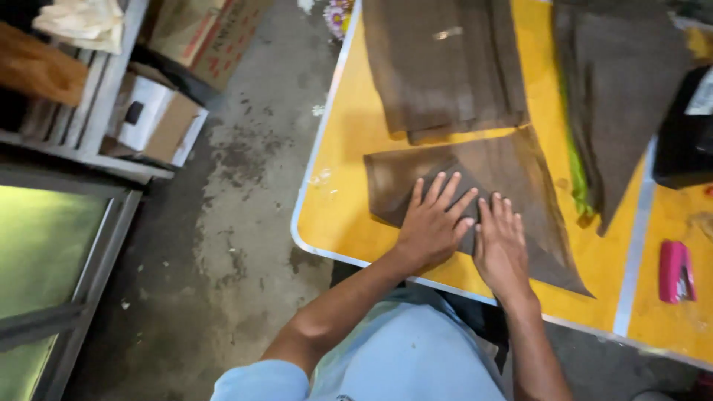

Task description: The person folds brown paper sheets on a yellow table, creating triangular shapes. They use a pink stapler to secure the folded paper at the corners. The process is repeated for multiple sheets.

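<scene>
Both hands — left hand (pixel 433 223), right hand (pixel 502 249) — press flat, grip released, on brown fabric (pixel 512 178).

The yellow table (pixel 349 141) bore brown fabric pieces (pixel 512 171) under the fingers (pixel 445 194), a pink stapler (pixel 676 271) well right of them.

Large carton (pixel 212 33): far left on the floor, brown cardboard lying tilted, red print along its side.
Small box (pixel 152 119): nearer, just beside the shelf's end, open cardboard with white faces, brown inner flaps and a small dark square patch on one face.
White label (pixel 702 100): far right, a pale sticker on a black object at the table's edge.
</scene>
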